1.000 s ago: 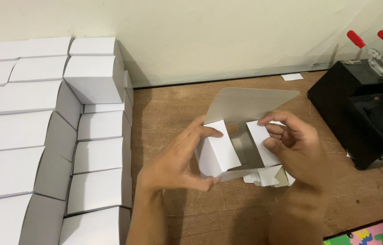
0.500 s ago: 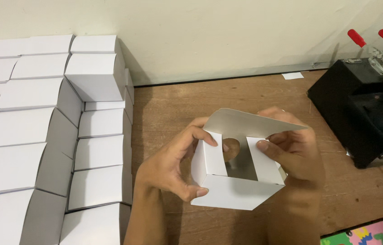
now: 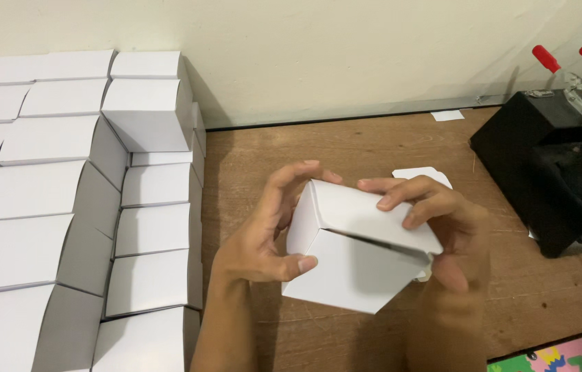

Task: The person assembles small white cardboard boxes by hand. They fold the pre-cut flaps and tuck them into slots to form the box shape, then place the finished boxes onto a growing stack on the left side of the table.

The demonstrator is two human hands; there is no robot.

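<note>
My left hand (image 3: 260,241) clamps the near-left corner of a small white cardboard box (image 3: 346,255), thumb pressed on its front face, fingers curled over the top edge. My right hand (image 3: 442,234) closes on the opposite side, fingertips flat on the lid flap, which sits not quite flush. The box hangs between my palms, above the brown wooden table (image 3: 346,148). It looks light, thin-walled and easily dented, so I judge the folded edges and corners the safest places to grip, not the flat panels. Just beyond my right fingers lies a white card scrap (image 3: 429,173). Left of my left hand, finished white boxes (image 3: 146,114) stand stacked in rows; right of my right hand sits a black machine (image 3: 553,172) with red-handled clamps (image 3: 546,58).
</note>
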